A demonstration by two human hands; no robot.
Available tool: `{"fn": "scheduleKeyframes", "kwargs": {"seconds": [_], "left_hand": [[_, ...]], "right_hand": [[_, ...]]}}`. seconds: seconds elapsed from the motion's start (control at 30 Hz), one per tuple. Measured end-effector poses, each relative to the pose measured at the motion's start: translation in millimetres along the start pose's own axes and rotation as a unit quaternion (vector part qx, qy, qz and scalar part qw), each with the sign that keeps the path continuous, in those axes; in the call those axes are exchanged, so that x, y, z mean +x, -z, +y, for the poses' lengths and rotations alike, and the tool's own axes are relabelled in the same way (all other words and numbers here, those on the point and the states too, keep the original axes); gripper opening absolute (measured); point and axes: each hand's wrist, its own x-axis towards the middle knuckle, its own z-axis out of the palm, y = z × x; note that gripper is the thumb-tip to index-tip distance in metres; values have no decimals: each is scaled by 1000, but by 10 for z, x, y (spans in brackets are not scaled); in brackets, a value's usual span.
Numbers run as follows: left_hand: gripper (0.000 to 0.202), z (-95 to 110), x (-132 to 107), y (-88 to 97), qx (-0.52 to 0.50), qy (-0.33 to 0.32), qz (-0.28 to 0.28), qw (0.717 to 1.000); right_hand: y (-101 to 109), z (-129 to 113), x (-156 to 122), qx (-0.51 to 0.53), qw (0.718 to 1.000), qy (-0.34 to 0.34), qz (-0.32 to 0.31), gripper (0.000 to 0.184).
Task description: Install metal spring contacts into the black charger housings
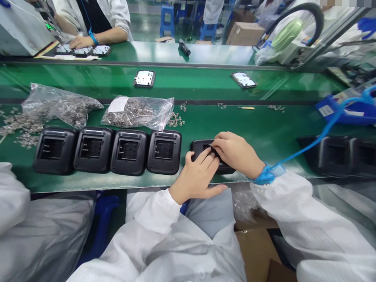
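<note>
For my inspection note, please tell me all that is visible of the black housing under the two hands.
The black housing looks plastic, with rounded corners and a dark recess; much is hidden. It appears to lie slightly askew on the green bench, apart from and right of four similar housings. The left hand rests on it; the right hand touches near the recess.

Bench (274, 130) open beyond right hand (235, 153), blue cord (335, 116) crossing; housing row (127, 166) blocks left.

no legible text, numbers or signs
</note>
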Motion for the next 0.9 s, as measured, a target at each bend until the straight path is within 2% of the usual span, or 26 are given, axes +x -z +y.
{"fn": "scheduleKeyframes", "kwargs": {"seconds": [0.13, 0.2, 0.37, 0.43, 0.5, 0.53, 0.6, 0.63, 0.7, 0.77, 0.83, 0.9], "left_hand": [[77, -2, -3, -8, 1, -3, 6, 1000], [77, -2, -1, -8, 1, -1, 4, 1000], [75, 2, 12, 6, -6, 4, 5, 1000], [71, 7, 7, 15, -14, 17, 10, 1000], [67, 16, -11, 30, -22, 37, 15, 999], [66, 21, -24, 43, -24, 44, 16, 999], [67, 26, -48, 88, -23, 39, 12, 999], [68, 24, -57, 121, -20, 26, 6, 999], [68, 6, -63, 202, -10, -17, -18, 1000], [66, -22, -56, 283, 4, -69, -40, 997], [62, -42, -55, 343, 19, -102, -48, 993], [61, -24, -79, 376, 34, -98, -46, 994]], "right_hand": [[-49, 34, -53, 34, 998, -41, 37, 22], [-59, 61, -55, 47, 997, -54, 35, 21], [25, 92, -6, 45, 999, -12, -4, 22], [69, 140, -2, 75, 997, 14, -3, 22], [72, 253, -6, 150, 988, 4, 46, 20], [47, 335, -2, 197, 976, -22, 86, 16], [-68, 535, 44, 296, 937, -95, 160, 12], [-156, 639, 96, 343, 914, -125, 175, 17], [-369, 824, 268, 420, 881, -150, 158, 30], [-580, 944, 521, 443, 878, -135, 120, 40], [-739, 990, 821, 418, 896, -106, 109, 47], [-838, 981, 1123, 378, 916, -61, 121, 49]]}}
